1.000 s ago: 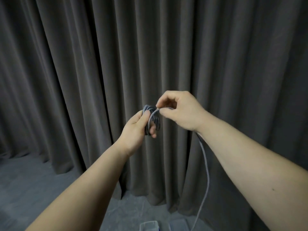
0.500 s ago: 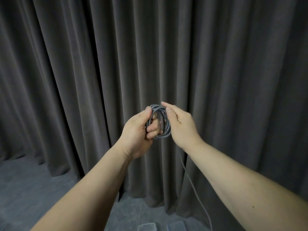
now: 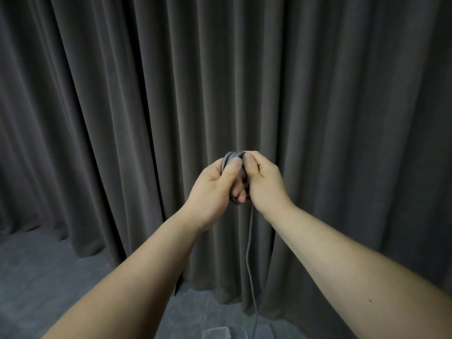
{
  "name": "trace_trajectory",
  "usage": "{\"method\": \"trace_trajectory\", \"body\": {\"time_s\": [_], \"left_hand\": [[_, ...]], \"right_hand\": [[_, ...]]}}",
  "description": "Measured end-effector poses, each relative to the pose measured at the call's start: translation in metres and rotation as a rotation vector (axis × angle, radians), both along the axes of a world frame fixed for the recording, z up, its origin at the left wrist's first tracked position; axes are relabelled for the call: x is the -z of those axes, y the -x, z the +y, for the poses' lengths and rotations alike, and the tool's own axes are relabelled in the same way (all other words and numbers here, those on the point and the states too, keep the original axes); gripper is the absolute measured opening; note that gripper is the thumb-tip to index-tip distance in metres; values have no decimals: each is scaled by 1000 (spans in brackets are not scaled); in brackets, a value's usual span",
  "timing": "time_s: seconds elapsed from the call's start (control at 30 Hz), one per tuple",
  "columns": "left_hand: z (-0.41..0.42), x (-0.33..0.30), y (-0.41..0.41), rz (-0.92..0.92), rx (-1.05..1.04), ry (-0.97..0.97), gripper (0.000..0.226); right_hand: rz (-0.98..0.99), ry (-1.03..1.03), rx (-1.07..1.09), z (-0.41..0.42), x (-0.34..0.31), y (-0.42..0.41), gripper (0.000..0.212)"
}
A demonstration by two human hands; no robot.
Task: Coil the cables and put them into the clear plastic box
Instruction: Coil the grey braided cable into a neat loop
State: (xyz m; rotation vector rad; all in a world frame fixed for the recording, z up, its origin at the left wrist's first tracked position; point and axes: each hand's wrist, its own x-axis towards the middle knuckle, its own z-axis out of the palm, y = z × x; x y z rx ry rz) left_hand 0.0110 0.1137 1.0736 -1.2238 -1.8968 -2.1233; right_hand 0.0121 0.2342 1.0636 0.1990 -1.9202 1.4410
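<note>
Head view: one dark pleated curtain fills the back, hanging to a grey floor. Two bare forearms reach up from the lower corners and meet mid-frame.

Left hand is closed round one small coil of grey braided cable, thumb pressed on the top of the loops, fingers curled through the ring. Right hand is closed against the coil's other side, thumb up beside the left thumb, pinching the loops. Coil is held in the air, between the two hands, well above the floor.

One loose tail drops from under the hands, sways slightly, and runs out of frame at the bottom edge. Its end is not visible.

One clear box shows only as a rim at the bottom edge, just left of the tail. Contents cannot be told.

Step in hand, by my reading: winding still unfinished. To do it well, the left hand should keep the loops clamped so they do not spring apart, while the right draws up the tail in loops of matching size, letting the cable's twist run out.

Count: one cable seen, one coil, one tail, one box, two hands.
</note>
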Motion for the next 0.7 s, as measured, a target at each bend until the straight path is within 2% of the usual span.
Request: {"method": "trace_trajectory", "body": {"time_s": [0.1,0.23,0.37,0.47,0.6,0.7], "left_hand": [[-1,0,2,50,-43,18,36],[-1,5,1,123,-108,76,29],[6,14,-1,129,-196,59,18],[11,16,-5,89,-241,7,2],[15,20,-9,104,-310,-50,14],[16,22,-10,82,-317,-71,20]], "right_hand": [[-29,-59,-52,2,-1,-2,29],[-79,-16,-103,3,-2,-7,33],[-11,-107,104,4,4,-5,40],[29,-78,142,5,5,-6,40],[24,-93,183,7,8,-1,42],[-27,-69,115,8,11,1,49]]}}
